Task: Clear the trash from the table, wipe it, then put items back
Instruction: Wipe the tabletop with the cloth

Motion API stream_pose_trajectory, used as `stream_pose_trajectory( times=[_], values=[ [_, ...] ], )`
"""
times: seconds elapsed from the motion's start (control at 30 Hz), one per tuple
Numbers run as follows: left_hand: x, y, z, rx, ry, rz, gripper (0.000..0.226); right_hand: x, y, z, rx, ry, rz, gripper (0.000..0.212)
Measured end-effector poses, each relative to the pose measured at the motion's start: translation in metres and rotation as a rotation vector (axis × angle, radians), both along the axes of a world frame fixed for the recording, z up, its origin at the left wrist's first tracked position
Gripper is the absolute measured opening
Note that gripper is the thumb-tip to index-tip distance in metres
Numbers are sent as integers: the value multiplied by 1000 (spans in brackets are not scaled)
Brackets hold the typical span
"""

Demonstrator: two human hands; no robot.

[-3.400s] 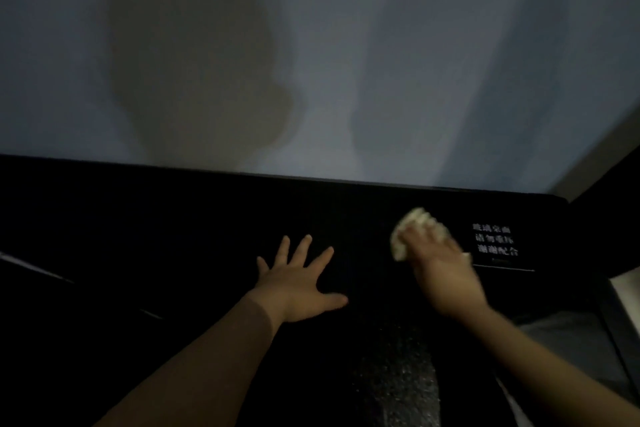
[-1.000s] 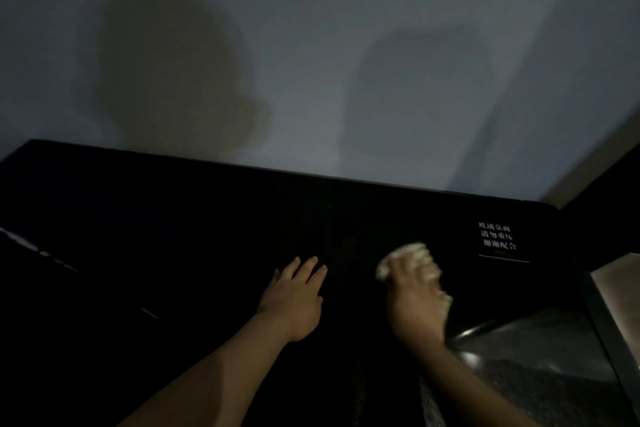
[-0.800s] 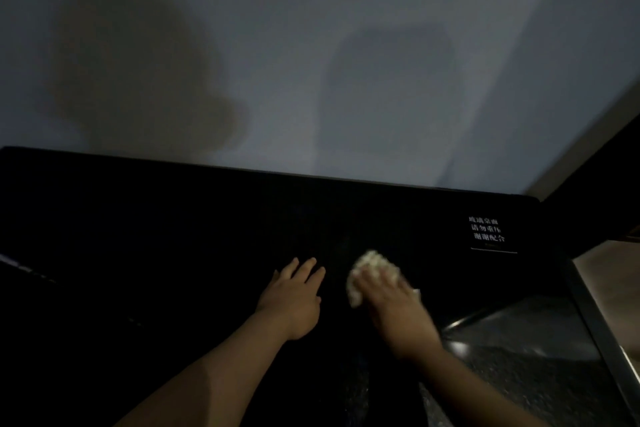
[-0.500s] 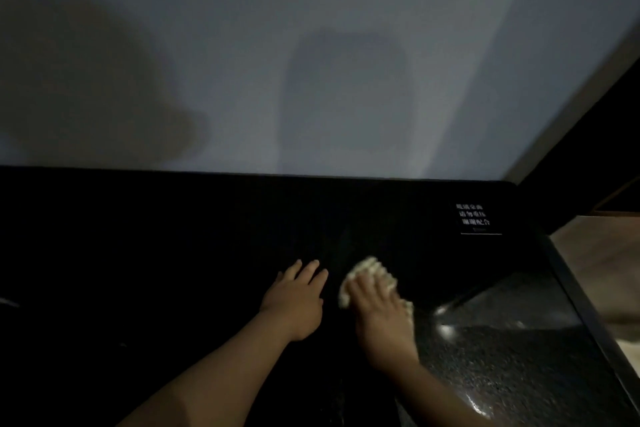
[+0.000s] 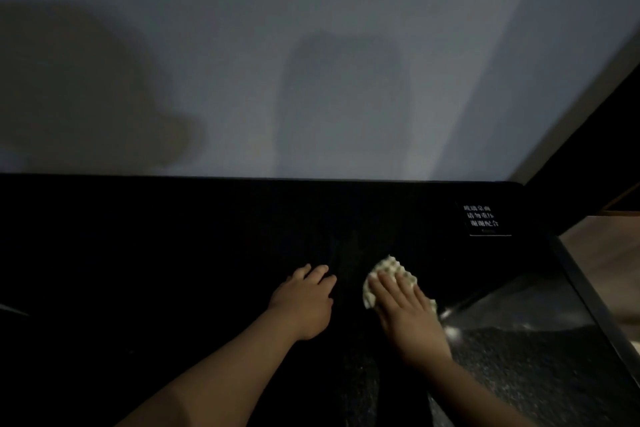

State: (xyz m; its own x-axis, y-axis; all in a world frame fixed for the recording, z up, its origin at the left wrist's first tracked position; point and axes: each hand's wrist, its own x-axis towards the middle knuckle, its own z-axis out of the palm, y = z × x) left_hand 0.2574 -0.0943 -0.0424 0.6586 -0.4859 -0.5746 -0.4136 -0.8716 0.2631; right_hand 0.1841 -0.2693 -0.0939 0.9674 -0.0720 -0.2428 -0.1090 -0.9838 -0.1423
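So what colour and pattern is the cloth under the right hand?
The cloth is off-white with a bumpy waffle texture; head view.

Pale cloth mostly under right hand, label text too blurred

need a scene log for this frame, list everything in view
table: one, glossy black, fills the lower half of the view
cloth: one, white with a bumpy weave, on the table right of centre, partly under the right hand
label: one, black with white lettering, flat at the table's far right corner
wall: one, pale grey, behind the table
floor: one strip, brownish, beyond the table's right edge
left hand: one, resting on the table just left of the cloth, apart from it
right hand: one, fingers straight, pressing on the cloth
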Motion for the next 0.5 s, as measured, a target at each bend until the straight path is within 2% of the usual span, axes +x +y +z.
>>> stream_pose_trajectory(
  times=[0.1, 0.17, 0.27, 0.33, 0.4, 0.5],
  values=[
    [13, -2, 1, -61, -15, 70, 48, 15, -23, 1, 28, -41, -53, 82],
    [24, -4, -1, -68, -92, 119, 50, 27, -23, 0, 37, -103, -180, 72],
    [41, -6, -5, -2, -176, 131, 54, 35, -9, 3, -26, -66, -105, 50],
    [52, -8, -9, 47, -181, 159, 58, 42, -17, -6, -67, -65, 33, 49],
    [65, -7, -12, 97, -167, 217, 62, 55, -33, -5, -85, -40, 78, 50],
    [81, -5, -14, 119, -117, 321, 66, 93, -57, -2, 4, -88, 7, 66]
  ],
)
